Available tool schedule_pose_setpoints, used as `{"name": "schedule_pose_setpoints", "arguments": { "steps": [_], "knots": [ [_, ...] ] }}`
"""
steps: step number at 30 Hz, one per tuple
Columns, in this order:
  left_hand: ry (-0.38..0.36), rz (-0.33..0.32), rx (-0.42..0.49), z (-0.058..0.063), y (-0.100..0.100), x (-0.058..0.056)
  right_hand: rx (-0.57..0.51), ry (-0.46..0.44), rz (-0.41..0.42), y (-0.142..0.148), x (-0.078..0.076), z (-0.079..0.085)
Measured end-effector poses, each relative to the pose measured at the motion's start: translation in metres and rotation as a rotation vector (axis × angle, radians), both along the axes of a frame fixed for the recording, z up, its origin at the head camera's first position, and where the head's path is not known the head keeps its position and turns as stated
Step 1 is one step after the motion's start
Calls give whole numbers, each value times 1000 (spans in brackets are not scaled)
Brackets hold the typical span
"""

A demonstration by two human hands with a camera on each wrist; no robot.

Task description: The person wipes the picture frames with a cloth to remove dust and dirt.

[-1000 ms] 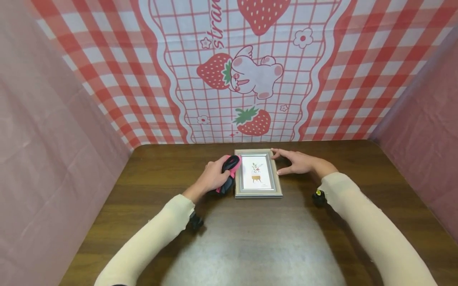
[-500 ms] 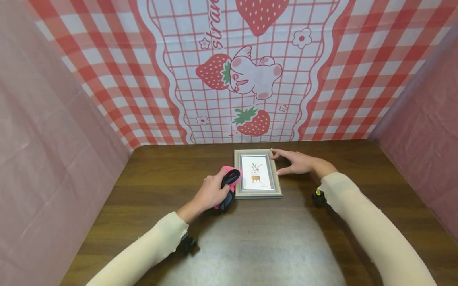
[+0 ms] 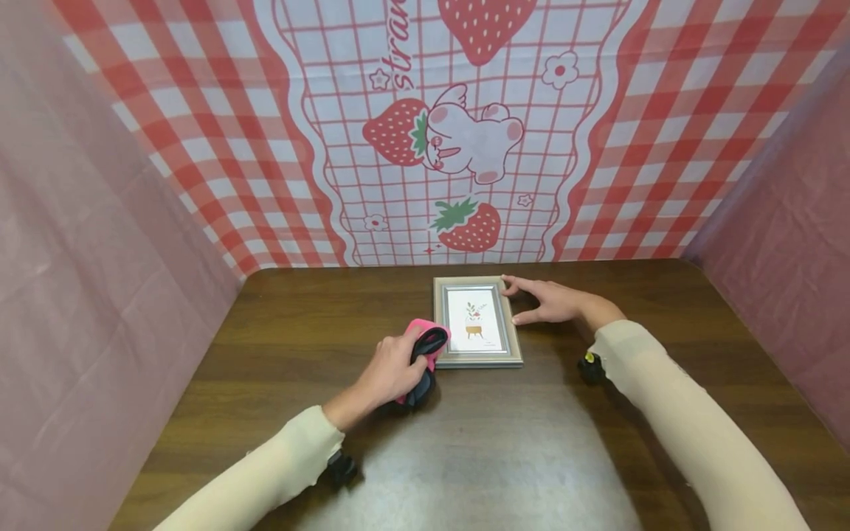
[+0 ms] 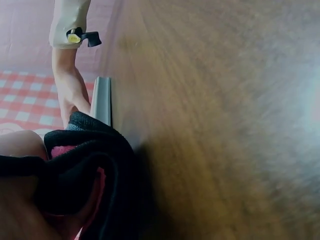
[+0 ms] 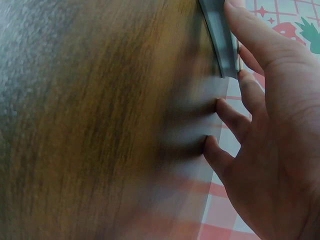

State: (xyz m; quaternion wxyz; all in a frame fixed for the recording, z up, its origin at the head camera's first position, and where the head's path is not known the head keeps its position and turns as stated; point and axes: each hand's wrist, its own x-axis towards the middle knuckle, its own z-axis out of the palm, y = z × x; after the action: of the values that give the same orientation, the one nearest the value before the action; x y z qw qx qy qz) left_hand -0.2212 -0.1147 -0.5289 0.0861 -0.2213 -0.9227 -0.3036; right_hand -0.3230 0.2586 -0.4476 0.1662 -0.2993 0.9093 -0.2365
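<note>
In the head view my left hand (image 3: 394, 369) grips a folded cloth (image 3: 432, 341), black on one side and bright pink on the other. The cloth overlaps the lower left border of a picture frame (image 3: 478, 361). That frame lies on the table, pale with a silver inner edge, around a print of a potted plant. At its right side is my right hand (image 3: 558, 302), fingers spread, thumb tip at the side edge and index fingertip by the far right corner. In the right wrist view the other fingertips (image 5: 212, 145) rest near the table surface. Black folds of cloth (image 4: 95, 165) fill the left wrist view's lower left.
The brown wooden table (image 3: 478, 457) reaches back to a red-and-white checked curtain (image 3: 425, 184) printed with strawberries. Pink cloth walls (image 3: 99, 243) stand at left and right. A small dark device (image 3: 589, 367) hangs under each wrist.
My left hand has drawn the cloth toward me along the frame's left side, to its lower left corner. The right hand and the frame have stayed in place.
</note>
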Motion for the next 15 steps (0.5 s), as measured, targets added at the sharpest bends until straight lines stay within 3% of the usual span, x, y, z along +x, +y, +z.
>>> {"name": "schedule_pose_setpoints", "arguments": {
  "steps": [3,8,10,15],
  "knots": [
    [-19,12,-35,-3,-1,-7,-8,4,14,1,-2,-1],
    [-71,8,-45,1,-2,-13,-33,8,21,5,-8,-8],
    [-87,2,-34,1,-2,-16,-34,51,38,13,-20,-25],
    [-133,-6,-10,-6,-5,-29,-38,112,92,26,-37,-48]
  ]
}}
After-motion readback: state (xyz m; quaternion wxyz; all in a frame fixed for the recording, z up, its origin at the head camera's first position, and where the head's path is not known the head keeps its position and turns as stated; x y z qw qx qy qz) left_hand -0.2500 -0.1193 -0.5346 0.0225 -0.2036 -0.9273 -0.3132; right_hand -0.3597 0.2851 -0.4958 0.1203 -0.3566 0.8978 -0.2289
